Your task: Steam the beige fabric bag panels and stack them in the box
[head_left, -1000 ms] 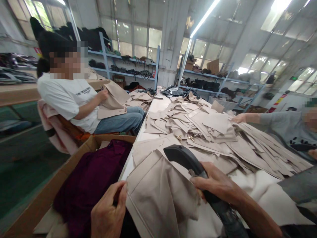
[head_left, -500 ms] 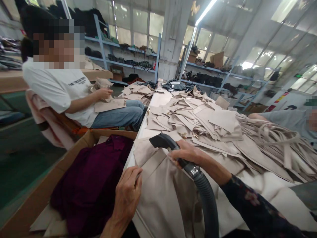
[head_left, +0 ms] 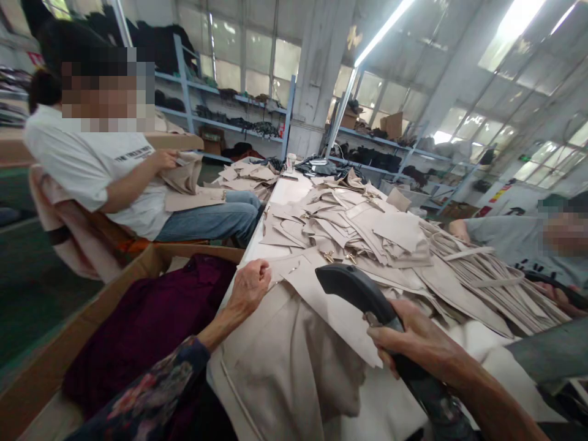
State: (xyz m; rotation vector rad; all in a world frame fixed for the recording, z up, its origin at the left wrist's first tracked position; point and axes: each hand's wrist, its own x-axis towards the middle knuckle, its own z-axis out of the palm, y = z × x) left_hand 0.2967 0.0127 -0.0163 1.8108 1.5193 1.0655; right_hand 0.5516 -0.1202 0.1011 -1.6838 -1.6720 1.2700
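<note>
My right hand (head_left: pixel 413 343) is wrapped round the black nozzle (head_left: pixel 356 291) of a hose, whose tip points left over the beige pieces. Near the table's left edge, my left hand (head_left: pixel 252 285) rests on the beige material with its fingers curled in; what they hold, if anything, is hidden. A flat beige piece (head_left: pixel 328 306) lies under and beside the nozzle. Draped below it is a larger beige piece (head_left: pixel 285 361) with folds. Small metal clasps (head_left: pixel 327 256) lie just beyond the nozzle.
Beige pieces (head_left: pixel 367 220) are heaped farther back, with long strips (head_left: pixel 482 275) to the right. A cardboard box (head_left: pixel 98 300) with dark purple cloth (head_left: pixel 151 331) stands at left. One person (head_left: pixel 82 165) sits at left holding beige pieces; another (head_left: pixel 509 242) is at right.
My right hand and the nozzle have moved right and nearer. My left hand has moved forward, to the upper right. The seated person's hands have lifted the beige material, and the view has shifted.
</note>
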